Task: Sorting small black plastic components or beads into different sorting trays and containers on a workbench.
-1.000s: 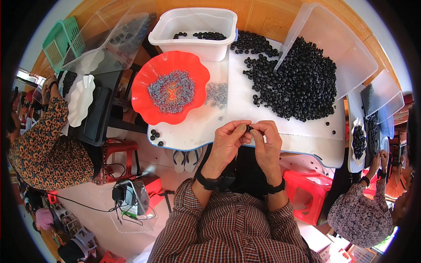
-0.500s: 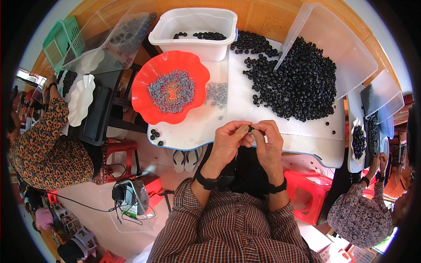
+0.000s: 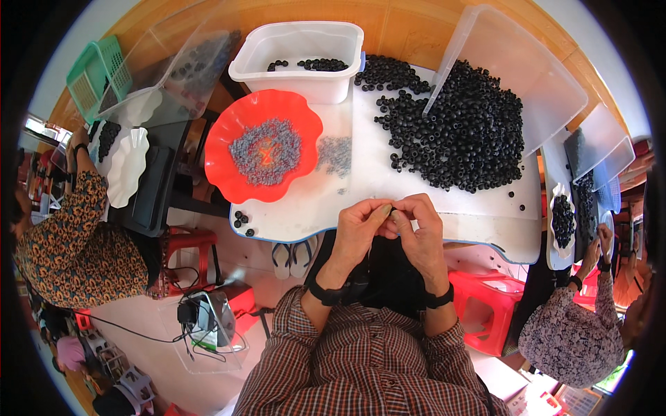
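Over the near edge of the white table [image 3: 444, 208], my two hands are pinched together at the fingertips. A small black round part [image 3: 393, 209] shows between them, mostly covered by thumbs and fingers. My left hand [image 3: 357, 227] grips it from one side and my right hand [image 3: 422, 232] from the other. Beyond my right hand lies a large heap of black ring-shaped parts [image 3: 472, 132]. Ahead and to the left stands a red scalloped dish [image 3: 225, 132] holding many tiny grey-blue pieces [image 3: 267, 152].
Behind the dish is a white tub [image 3: 298, 82] with several black parts inside. A clear plastic bin [image 3: 548, 90] tips over the heap. Loose black parts [image 3: 241, 220] lie at the table's left corner. Co-workers sit left [image 3: 83, 243] and right [image 3: 572, 340]; a red stool [image 3: 485, 308] stands near my right.
My fingers have shifted around the small black part, with both hands staying pressed together. The table and its contents sit slightly further left and mostly lower in the picture.
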Tool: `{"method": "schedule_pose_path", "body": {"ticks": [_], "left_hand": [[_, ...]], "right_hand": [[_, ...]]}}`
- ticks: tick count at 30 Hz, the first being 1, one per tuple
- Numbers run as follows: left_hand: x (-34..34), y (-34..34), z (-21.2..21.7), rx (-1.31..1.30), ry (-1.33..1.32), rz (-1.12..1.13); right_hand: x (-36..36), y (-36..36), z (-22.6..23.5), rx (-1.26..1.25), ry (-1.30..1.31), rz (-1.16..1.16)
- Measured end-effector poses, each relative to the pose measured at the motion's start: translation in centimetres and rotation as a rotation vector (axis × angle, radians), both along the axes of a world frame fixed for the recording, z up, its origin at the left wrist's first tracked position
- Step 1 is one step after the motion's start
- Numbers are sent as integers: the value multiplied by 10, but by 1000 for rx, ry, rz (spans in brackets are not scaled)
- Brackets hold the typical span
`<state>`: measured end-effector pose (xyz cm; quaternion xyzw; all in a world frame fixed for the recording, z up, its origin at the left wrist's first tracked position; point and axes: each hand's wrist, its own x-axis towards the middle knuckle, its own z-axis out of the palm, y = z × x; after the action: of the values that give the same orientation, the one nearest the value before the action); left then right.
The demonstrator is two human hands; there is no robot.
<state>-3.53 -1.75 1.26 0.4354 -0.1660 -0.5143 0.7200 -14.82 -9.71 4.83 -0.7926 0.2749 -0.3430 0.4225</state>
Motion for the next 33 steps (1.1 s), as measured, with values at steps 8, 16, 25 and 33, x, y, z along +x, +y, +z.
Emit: {"method": "schedule_pose_path", "body": {"ticks": [8,16,25,33], "left_hand": [[-2,0,2,-27,1,-11],[-1,3,4,-32,17,-31],[8,7,2,-85,114,-92],[18,9,-17,-290,374,-131]], "right_hand": [[2,6,5,-101,128,-43],[0,9,7,-126,182,-60],[-1,10,15,100,76,-8],[-5,0,-12,218,-141,-124]]}}
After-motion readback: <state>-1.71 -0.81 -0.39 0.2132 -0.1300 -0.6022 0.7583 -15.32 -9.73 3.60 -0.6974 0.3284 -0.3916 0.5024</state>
